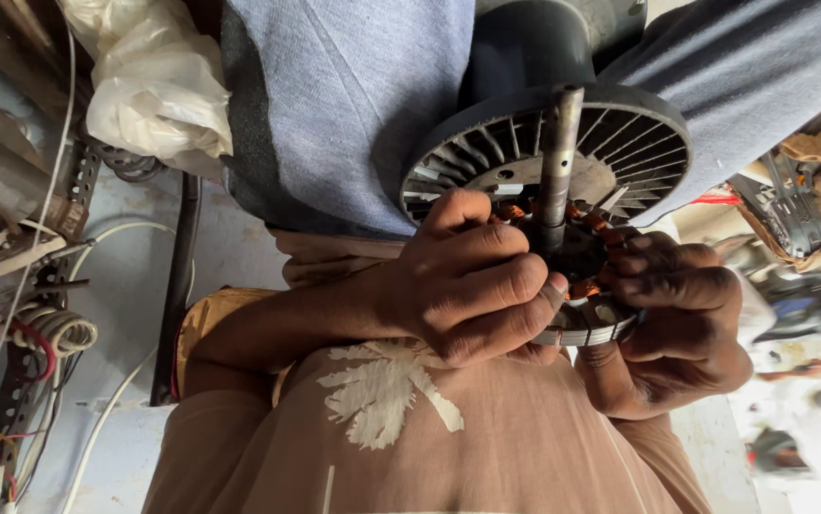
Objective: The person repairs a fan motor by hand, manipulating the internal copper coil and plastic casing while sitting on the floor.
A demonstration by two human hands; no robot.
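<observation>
Both hands are clamped on the fan motor (563, 181) held over the person's lap, left hand (472, 281) gripping its near rim, right hand (682, 324) cupping the right edge, with the steel shaft (559, 162) rising between them, nearer the left

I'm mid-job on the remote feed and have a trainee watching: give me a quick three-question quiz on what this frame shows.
1. True or false: the steel shaft stands out of the middle of the motor stator and is free of both hands.
2. Which hand curls its fingers over the copper windings from the picture's left side? A) left hand B) right hand
3. Fill in: behind the stator sits a dark round ribbed ____.

Key
1. True: the shaft rises between the hands, ungripped.
2. A.
3. Fan motor housing, with slots radiating around its rim.
</observation>
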